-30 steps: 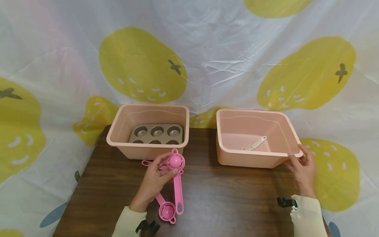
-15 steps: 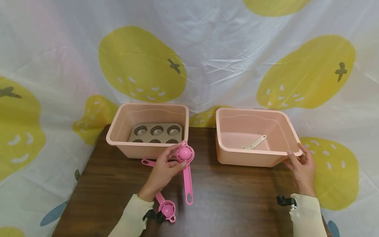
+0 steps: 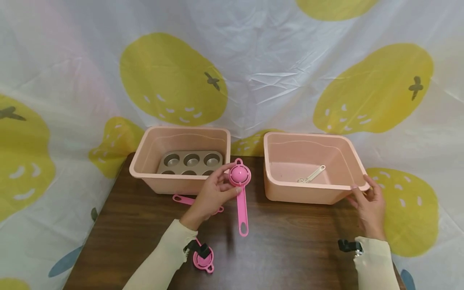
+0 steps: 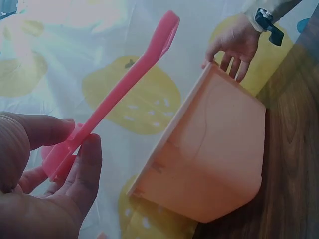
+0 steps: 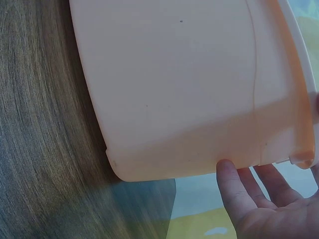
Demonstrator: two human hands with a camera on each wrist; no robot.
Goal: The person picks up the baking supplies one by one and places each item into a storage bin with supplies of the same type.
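At the centre of the frame, the left hand pinches a pink egg separator between thumb and fingers near its cup, the long handle hanging toward the lower edge; it is above the table, between the two bins. At the right, the right hand holds the near right corner of the right bin, thumb on the rim. A pale utensil lies inside that bin, while a muffin tin sits in the left bin. Two more pink pieces, a rear one and a front one, lie lower left of centre, each partly hidden by the left arm or its strap.

As a judgement, the pinch near one end could let the separator pivot or slip, since the handle's weight is unsupported. Its handle might catch the bin's near rim if carried low. A pull on the corner could shift or tip the light-looking bin, and the left sleeve might nudge the front piece. No brand, label or writing can be read anywhere.
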